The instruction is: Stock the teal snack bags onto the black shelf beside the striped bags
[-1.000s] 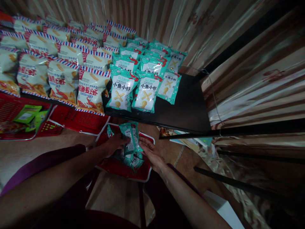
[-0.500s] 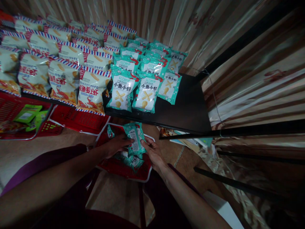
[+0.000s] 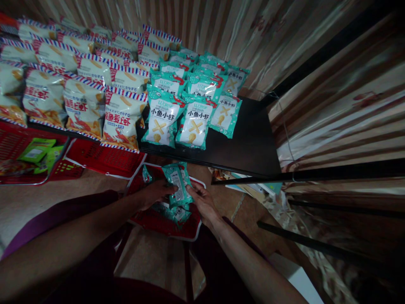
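Over a red basket (image 3: 185, 233) with a white rim, both my hands hold a teal snack bag (image 3: 179, 190), its printed back turned up. My left hand (image 3: 156, 194) grips the bag's left side, thumb on top. On the right side, my right hand (image 3: 202, 200) pinches its edge between thumb and fingers. The fingers under the bag are hidden. Beneath it, more teal bags (image 3: 177, 214) lie in the basket. Ahead, several teal snack bags (image 3: 193, 124) stand in rows on a black shelf (image 3: 249, 143).
White and red snack bags (image 3: 122, 118) fill the shelf's left part. Below them are red baskets (image 3: 101, 157), one holding green packets (image 3: 38, 150). Black metal bars (image 3: 332, 171) and a striped curtain (image 3: 316, 105) border the right. A white box (image 3: 294, 276) sits low right.
The teal bag in my hands has tilted slightly and its top has shifted a little left. Both hands keep hold of it; the shelf bags have not moved.
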The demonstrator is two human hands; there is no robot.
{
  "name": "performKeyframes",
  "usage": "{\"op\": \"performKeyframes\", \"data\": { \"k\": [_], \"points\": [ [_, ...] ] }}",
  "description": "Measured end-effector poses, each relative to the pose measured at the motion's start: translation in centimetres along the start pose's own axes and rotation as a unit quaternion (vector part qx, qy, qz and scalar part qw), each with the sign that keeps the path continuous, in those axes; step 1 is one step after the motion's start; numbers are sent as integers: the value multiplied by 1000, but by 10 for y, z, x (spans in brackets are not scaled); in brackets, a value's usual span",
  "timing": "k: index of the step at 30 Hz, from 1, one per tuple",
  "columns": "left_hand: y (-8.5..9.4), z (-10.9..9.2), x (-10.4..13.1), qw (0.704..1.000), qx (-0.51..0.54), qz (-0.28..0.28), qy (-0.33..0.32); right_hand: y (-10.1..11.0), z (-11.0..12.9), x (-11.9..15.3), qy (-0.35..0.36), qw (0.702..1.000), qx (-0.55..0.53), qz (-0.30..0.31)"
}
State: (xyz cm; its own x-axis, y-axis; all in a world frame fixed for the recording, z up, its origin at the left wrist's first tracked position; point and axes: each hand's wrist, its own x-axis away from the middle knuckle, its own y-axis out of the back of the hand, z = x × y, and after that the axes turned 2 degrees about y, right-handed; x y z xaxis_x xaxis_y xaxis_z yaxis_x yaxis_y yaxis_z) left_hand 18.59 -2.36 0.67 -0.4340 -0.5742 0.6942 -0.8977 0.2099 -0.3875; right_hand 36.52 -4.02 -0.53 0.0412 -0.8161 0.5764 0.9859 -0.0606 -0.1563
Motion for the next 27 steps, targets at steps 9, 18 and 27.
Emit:
{"op": "performKeyframes", "data": {
  "k": [9, 18, 27],
  "points": [
    [-2, 2, -6, 999, 20, -26, 7, 4, -4, -2, -13, 1000, 11, -18],
    [-2, 7, -15, 995, 69, -67, -6, 5, -1, 2, -46, 999, -16, -21],
    [-3, 5, -15, 991, 116, -69, -13, 0, 2, 5, -54, 998, -44, 2]
  ]
}}
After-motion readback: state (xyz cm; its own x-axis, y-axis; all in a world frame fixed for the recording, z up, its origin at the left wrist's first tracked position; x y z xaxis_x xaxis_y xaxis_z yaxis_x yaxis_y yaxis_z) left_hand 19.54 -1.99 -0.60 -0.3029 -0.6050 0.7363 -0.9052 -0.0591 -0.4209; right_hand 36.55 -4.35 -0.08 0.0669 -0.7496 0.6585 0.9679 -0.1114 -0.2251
